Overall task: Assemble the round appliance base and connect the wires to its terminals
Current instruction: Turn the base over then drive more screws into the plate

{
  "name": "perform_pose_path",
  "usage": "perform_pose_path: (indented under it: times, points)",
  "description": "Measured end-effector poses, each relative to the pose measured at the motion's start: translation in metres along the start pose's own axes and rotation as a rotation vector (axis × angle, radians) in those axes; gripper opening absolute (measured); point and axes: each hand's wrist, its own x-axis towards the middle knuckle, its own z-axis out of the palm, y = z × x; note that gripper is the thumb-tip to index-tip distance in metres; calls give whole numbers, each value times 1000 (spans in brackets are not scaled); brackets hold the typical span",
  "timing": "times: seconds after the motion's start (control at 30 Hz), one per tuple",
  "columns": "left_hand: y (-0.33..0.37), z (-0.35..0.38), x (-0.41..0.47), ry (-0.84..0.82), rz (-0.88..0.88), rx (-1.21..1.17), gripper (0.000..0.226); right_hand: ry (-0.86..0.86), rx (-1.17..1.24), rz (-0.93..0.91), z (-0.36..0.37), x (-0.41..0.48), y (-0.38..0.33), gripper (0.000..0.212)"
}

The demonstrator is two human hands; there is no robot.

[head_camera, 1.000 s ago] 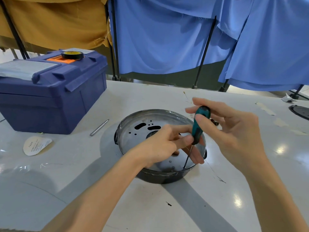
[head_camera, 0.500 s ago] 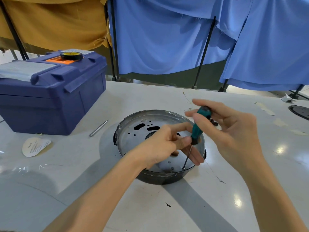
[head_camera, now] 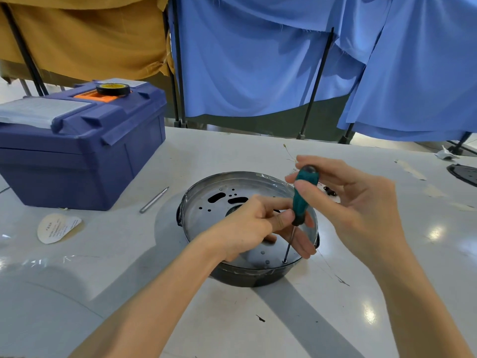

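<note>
The round appliance base, a shiny metal plate with slots and holes in a dark rim, lies on the white table. A teal-handled screwdriver stands tilted over it, its tip on a screw near the front right rim. My right hand grips the handle top with fingers and thumb. My left hand lies over the plate and pinches the lower end of the handle, steadying the shaft. No wires can be made out inside the base.
A blue toolbox with a black tape roll on top stands at the left. A metal pin and a paper label lie near it. Small dark parts sit behind my right hand. A black disc is at the right edge.
My right hand's fingers have shifted slightly round the handle, as in turning. The screwdriver tip stays on the same screw and my left hand keeps its hold.
</note>
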Motion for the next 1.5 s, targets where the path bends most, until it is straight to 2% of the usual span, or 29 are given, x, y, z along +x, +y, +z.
perform_pose_path:
  times: [0.13, 0.27, 0.33, 0.43, 0.5, 0.6, 0.7, 0.77, 0.83, 0.9, 0.97, 1.13, 1.27, 1.37, 1.43, 1.5]
  points:
    - [0, 2, -1, -11, 25, -35, 19, 183, -56, -11, 9, -2, 3, 26]
    - [0, 1, 0, -14, 47, -23, 21, 313, -134, -22, 23, -11, 4, 31]
    - [-1, -1, 0, -13, 29, -30, 25, 257, -152, 1, 19, -8, 2, 30]
    - [-4, -2, 1, -9, 18, -31, 30, 33, -98, 24, 7, -2, -2, 30]
    - [-4, -1, 2, -12, 17, -36, 31, -11, -40, 23, 5, -2, -2, 32]
    - [-2, 1, 2, -36, 12, -60, 35, 153, -88, 15, 10, -5, 1, 32]
    - [0, 2, 3, -65, 26, -48, 22, 299, -199, -21, 21, -8, 2, 33]
    - [0, 2, 2, -64, 30, -26, 17, 325, -256, -25, 27, -9, 1, 35]
    - [-1, 1, 1, -52, 34, -32, 18, 234, -227, 14, 23, -7, -1, 40]
    - [-1, 1, 1, -44, 18, -37, 21, 82, -106, 28, 15, -6, -5, 30]
    - [-2, 0, 1, -43, 21, -26, 21, 18, -40, 21, 8, -6, -5, 27]
    - [1, 2, 1, -84, 46, -65, 28, 208, -106, 27, 12, -7, -7, 37]
    - [0, 3, 1, -76, 53, -9, 23, 305, -185, 7, 28, -7, -7, 34]
    - [0, 0, 0, -88, 26, -19, 27, 111, -85, 96, 15, 0, -12, 38]
    - [0, -1, -1, -82, 24, -16, 23, -31, 3, 90, 5, 2, -11, 35]
    - [0, -1, 0, -83, 25, -8, 23, -23, -2, 57, 3, 1, -8, 31]
